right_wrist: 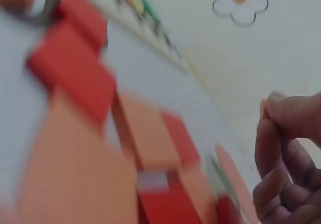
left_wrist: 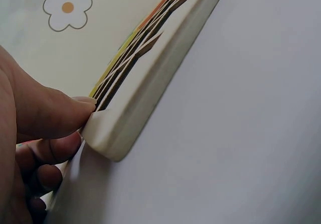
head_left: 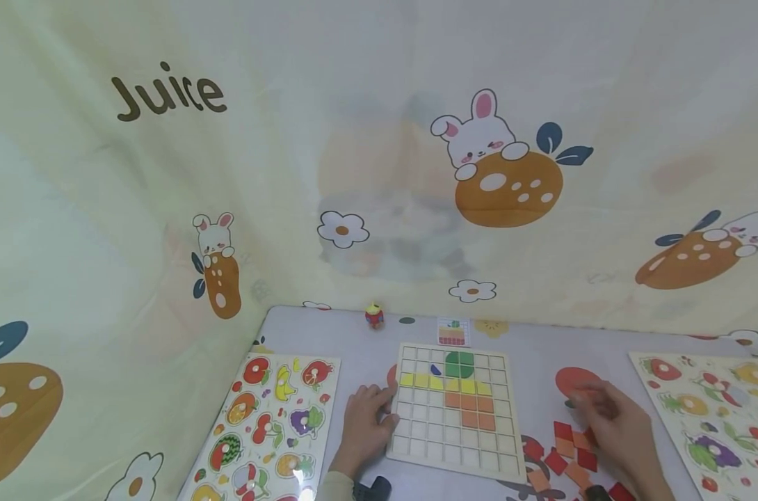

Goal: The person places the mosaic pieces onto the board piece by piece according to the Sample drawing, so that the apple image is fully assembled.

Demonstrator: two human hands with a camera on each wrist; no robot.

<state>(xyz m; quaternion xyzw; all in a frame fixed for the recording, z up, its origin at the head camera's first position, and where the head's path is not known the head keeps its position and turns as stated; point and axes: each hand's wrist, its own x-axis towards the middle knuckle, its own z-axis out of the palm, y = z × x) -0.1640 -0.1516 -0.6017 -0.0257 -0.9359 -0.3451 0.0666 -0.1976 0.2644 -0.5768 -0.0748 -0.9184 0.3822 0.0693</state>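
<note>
A pale board with a square grid (head_left: 425,445) lies in the middle of the table. Yellow tiles (head_left: 421,381) run in a row across it, with green tiles (head_left: 459,359) above, a dark blue piece (head_left: 436,369), and orange tiles (head_left: 477,411) below. At the board's left edge, my left hand (head_left: 366,421) grips the rim; its thumb (left_wrist: 70,113) lies on the rim in the left wrist view. My right hand (head_left: 610,421), off the board's right side, pinches a small orange tile (right_wrist: 263,107), of which only a sliver shows. Loose red and orange tiles (right_wrist: 150,133) lie near it.
Fruit sticker sheets flank the board, a left sheet (head_left: 279,424) and a right sheet (head_left: 723,417). Behind the board are a small picture card (head_left: 453,332) and a little red and yellow figure (head_left: 374,316). A printed curtain (head_left: 379,174) closes off the back.
</note>
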